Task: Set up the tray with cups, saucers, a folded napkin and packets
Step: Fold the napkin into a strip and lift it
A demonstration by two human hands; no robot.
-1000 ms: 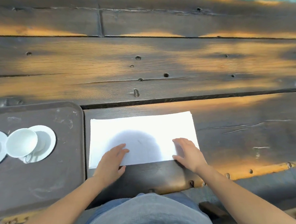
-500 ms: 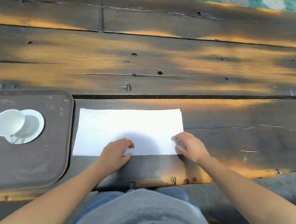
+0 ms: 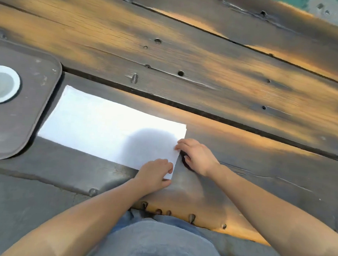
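I see the white napkin (image 3: 108, 127) lying flat on the table (image 3: 208, 70), its left end just beside the tray (image 3: 24, 121) and not on it. My left hand (image 3: 153, 173) has its fingers curled over the near right corner and looks to be pinching it. My right hand (image 3: 197, 156) sets bent fingertips on the right edge a little farther back; I cannot tell whether it grips or only touches. The hands sit close together without touching.

I judge the napkin light, thin and limp. It would sag if lifted by one point, so the two corners of this short edge are the places to hold. It is a long matte rectangle with crisp edges. The table is rough, dark-stained planks with knots and nail holes. The tray is dull brown, scuffed and round-cornered, and a glossy white saucer (image 3: 10, 96) rests on it.
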